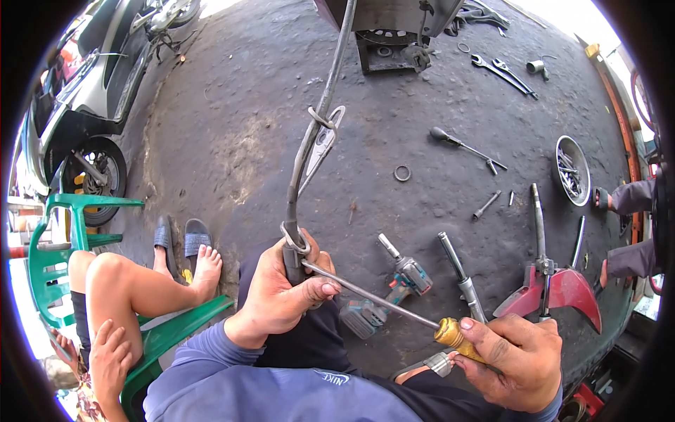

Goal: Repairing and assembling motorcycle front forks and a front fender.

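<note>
My left hand (266,299) is wrapped around the lower end of a long, grey, bent bar (301,151) that rises away from me. A metal loop (295,239) circles the bar just above my fingers. Partway up, a second loop (322,117) holds a flat slotted metal plate (322,148) against it. In my right hand (517,359) is the yellow handle (455,336) of a screwdriver. Its thin shaft runs left to my left hand, where the tip meets the bar near the loop; the exact contact is hidden by my fingers.
A teal cordless impact driver (401,285) and a metal tube (460,271) lie close ahead. Right of them is a red fender (576,299) with fork tubes. Beyond are a bowl (562,179) of metal parts and wrenches (499,74). A seated person's leg (151,285) and a motorbike (84,105) are left.
</note>
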A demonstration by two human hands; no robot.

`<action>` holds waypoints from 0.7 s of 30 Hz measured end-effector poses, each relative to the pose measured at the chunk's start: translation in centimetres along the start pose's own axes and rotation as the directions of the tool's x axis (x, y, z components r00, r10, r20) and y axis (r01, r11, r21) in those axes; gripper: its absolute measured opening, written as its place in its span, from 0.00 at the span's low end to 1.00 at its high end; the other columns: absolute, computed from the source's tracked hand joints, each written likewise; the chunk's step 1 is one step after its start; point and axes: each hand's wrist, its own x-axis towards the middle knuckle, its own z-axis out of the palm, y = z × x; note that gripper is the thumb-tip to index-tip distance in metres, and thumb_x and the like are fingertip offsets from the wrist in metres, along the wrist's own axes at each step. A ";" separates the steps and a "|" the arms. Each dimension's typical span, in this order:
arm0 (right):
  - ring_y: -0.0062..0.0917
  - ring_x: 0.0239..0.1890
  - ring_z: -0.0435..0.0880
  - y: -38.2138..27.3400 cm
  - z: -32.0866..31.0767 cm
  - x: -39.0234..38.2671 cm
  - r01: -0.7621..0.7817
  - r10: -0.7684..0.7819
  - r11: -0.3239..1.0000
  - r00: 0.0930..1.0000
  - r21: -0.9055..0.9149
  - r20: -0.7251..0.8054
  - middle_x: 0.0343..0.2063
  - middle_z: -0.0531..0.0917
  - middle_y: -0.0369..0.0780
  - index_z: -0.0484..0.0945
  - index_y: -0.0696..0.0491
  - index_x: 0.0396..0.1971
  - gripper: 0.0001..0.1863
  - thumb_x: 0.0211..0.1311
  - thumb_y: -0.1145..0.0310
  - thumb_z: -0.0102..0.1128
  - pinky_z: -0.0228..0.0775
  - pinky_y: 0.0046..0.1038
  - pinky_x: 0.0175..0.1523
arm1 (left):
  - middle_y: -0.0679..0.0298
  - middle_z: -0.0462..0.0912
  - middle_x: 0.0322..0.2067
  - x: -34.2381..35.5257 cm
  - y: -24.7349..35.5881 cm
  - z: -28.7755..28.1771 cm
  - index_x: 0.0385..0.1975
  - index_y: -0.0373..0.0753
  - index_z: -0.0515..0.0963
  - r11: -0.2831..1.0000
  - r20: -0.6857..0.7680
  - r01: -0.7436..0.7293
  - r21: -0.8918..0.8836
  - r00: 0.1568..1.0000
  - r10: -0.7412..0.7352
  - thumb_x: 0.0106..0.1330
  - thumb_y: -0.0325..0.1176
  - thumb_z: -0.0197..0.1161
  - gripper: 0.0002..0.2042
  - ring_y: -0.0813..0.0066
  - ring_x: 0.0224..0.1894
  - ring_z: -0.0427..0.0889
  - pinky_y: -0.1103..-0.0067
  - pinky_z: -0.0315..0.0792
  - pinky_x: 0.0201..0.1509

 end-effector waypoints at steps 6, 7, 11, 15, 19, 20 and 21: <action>0.21 0.15 0.77 -0.2 0.5 -0.1 -0.069 0.068 0.997 0.997 0.019 0.021 0.20 0.81 0.37 0.85 0.54 0.42 0.24 0.39 0.68 0.77 0.66 0.21 0.21 | 0.67 0.76 0.24 -0.1 -0.4 -0.7 0.33 0.39 0.63 0.991 0.015 -0.045 0.123 0.999 0.044 0.59 0.29 0.72 0.18 0.84 0.27 0.74 0.84 0.66 0.30; 0.22 0.16 0.78 -0.5 0.0 -0.1 -0.084 0.085 0.996 0.995 -0.018 0.044 0.20 0.81 0.37 0.84 0.55 0.42 0.24 0.39 0.69 0.77 0.67 0.21 0.21 | 0.68 0.76 0.24 -0.1 -0.4 -0.8 0.33 0.39 0.64 0.974 0.019 -0.028 0.225 1.000 0.024 0.58 0.30 0.73 0.19 0.84 0.27 0.74 0.84 0.67 0.32; 0.29 0.22 0.82 -0.3 -0.5 0.4 -0.116 0.109 0.986 0.992 0.120 0.063 0.26 0.83 0.39 0.83 0.50 0.47 0.23 0.46 0.76 0.73 0.72 0.27 0.25 | 0.69 0.76 0.24 -0.5 -0.3 -0.6 0.33 0.39 0.64 0.957 -0.050 0.017 0.289 0.999 -0.003 0.57 0.33 0.75 0.20 0.85 0.28 0.75 0.83 0.69 0.34; 0.29 0.21 0.81 0.7 1.7 -0.4 -0.113 0.109 0.973 0.994 0.200 0.030 0.26 0.82 0.38 0.83 0.50 0.47 0.23 0.46 0.74 0.73 0.72 0.28 0.26 | 0.69 0.76 0.24 -0.7 -0.8 -1.1 0.34 0.39 0.64 0.953 -0.061 -0.022 0.303 0.997 0.043 0.58 0.32 0.74 0.19 0.84 0.28 0.75 0.83 0.69 0.33; 0.25 0.19 0.81 1.1 1.8 -0.3 -0.106 0.103 0.982 0.994 0.156 0.031 0.23 0.82 0.37 0.84 0.50 0.46 0.25 0.41 0.71 0.76 0.72 0.24 0.23 | 0.66 0.76 0.24 -0.7 -0.9 -0.8 0.35 0.38 0.62 0.962 -0.035 -0.054 0.266 0.997 0.066 0.60 0.29 0.71 0.19 0.81 0.29 0.78 0.82 0.71 0.35; 0.30 0.22 0.82 0.9 1.7 0.0 -0.116 0.112 0.973 0.993 0.201 0.031 0.26 0.83 0.39 0.83 0.51 0.47 0.23 0.46 0.75 0.73 0.73 0.27 0.27 | 0.65 0.76 0.24 -0.6 -0.9 -0.7 0.36 0.38 0.61 0.974 -0.037 -0.055 0.222 0.997 0.064 0.61 0.28 0.70 0.19 0.80 0.29 0.79 0.82 0.72 0.36; 0.30 0.22 0.82 1.0 1.9 0.1 -0.117 0.113 0.972 0.993 0.202 0.034 0.26 0.83 0.39 0.83 0.51 0.47 0.23 0.46 0.75 0.73 0.73 0.27 0.27 | 0.65 0.76 0.24 -0.4 -0.8 -0.6 0.36 0.38 0.61 0.974 -0.038 -0.052 0.221 0.997 0.062 0.61 0.28 0.70 0.19 0.80 0.29 0.79 0.82 0.72 0.36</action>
